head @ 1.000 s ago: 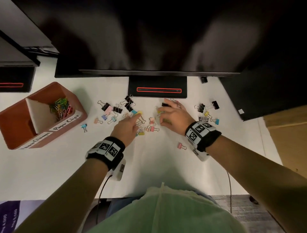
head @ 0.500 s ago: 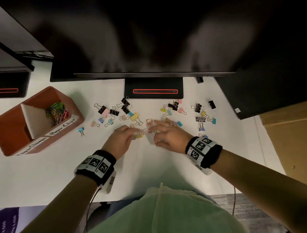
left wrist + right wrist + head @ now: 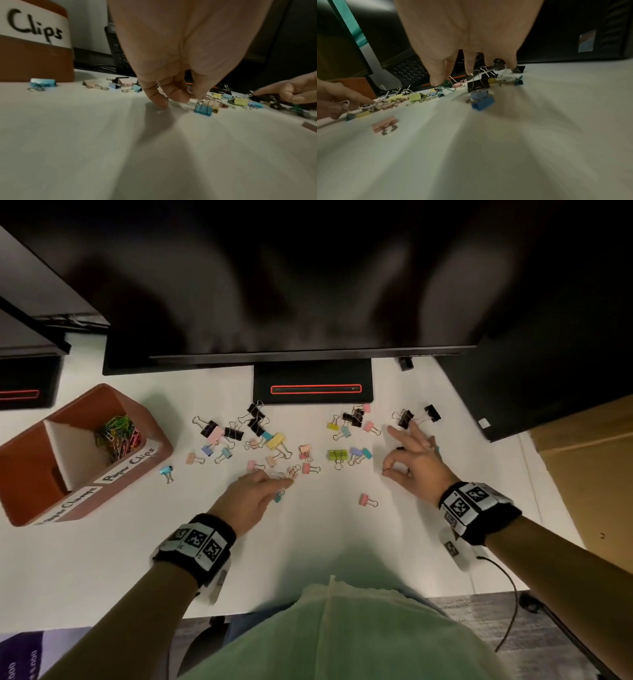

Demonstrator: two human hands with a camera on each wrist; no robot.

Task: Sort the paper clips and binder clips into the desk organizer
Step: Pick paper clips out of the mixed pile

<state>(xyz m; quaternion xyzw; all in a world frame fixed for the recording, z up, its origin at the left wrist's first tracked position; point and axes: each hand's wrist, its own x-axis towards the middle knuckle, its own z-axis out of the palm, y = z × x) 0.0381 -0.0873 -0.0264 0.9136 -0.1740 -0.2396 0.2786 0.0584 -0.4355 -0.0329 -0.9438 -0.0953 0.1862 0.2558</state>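
Observation:
Several coloured and black binder clips [image 3: 274, 441] lie scattered across the white desk [image 3: 102, 559]. My left hand [image 3: 286, 482] pinches a pale paper clip [image 3: 345, 105] at the near edge of the middle pile, right above a blue binder clip [image 3: 203, 110]. My right hand [image 3: 387, 470] is further right, thumb and forefinger pinching a green paper clip [image 3: 447, 84], other fingers spread over a black binder clip [image 3: 477, 83]. The brown desk organizer [image 3: 161, 433] stands at the left; its "Paper Clips" compartment holds a heap of coloured paper clips [image 3: 116, 436].
A monitor stand base [image 3: 313, 385] sits behind the clips under a wide black monitor. A black computer case [image 3: 513, 392] stands at the back right, with a cardboard box [image 3: 589, 460] beyond the desk edge. One pink binder clip [image 3: 365, 500] lies alone between my hands.
My right hand has moved right, away from the left hand, and now pinches a green paper clip. The left hand has drawn back a little towards me, still at the middle pile.

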